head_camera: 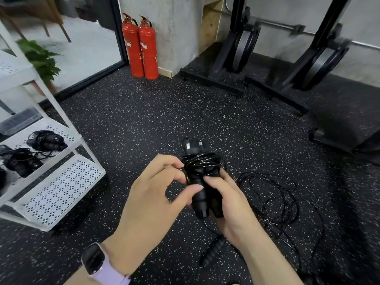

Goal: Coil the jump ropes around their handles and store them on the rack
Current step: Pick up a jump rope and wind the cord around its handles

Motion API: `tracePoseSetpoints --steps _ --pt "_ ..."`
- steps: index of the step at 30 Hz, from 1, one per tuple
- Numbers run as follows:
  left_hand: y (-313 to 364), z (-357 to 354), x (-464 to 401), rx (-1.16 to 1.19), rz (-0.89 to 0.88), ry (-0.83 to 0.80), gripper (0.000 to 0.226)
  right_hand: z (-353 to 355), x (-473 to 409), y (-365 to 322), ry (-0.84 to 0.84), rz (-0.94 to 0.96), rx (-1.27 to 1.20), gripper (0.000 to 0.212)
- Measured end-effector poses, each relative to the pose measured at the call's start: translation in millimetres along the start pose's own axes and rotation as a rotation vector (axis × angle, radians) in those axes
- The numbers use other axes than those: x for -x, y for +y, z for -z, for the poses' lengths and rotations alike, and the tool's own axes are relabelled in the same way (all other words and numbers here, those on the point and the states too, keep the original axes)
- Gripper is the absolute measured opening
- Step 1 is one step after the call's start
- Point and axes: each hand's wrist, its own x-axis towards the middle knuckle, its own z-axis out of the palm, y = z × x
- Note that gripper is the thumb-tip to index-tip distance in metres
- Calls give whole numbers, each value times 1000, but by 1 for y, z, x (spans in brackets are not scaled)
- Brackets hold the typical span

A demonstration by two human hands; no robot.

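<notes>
Both hands meet on one coiled rope (200,171): the right hand (228,204) grips its two handles (202,202) from below, and the left hand (158,192) pinches the cord wound round their upper part. Right of and below the hands, a loose rope (275,202) lies tangled on the floor (144,120), one handle near the right wrist. Left of the hands stands the rack (61,182), with coiled ropes (47,140) on a shelf.
</notes>
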Motion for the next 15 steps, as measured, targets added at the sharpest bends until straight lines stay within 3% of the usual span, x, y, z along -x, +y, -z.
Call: tracePoseSetpoints --steps 9,15 --pt "2 1 -1 98 44 82 45 -10 8 -2 -89 -101 -173 51" --pt "5 2 -2 78 -54 123 44 -13 12 0 -27 -123 -238 36"
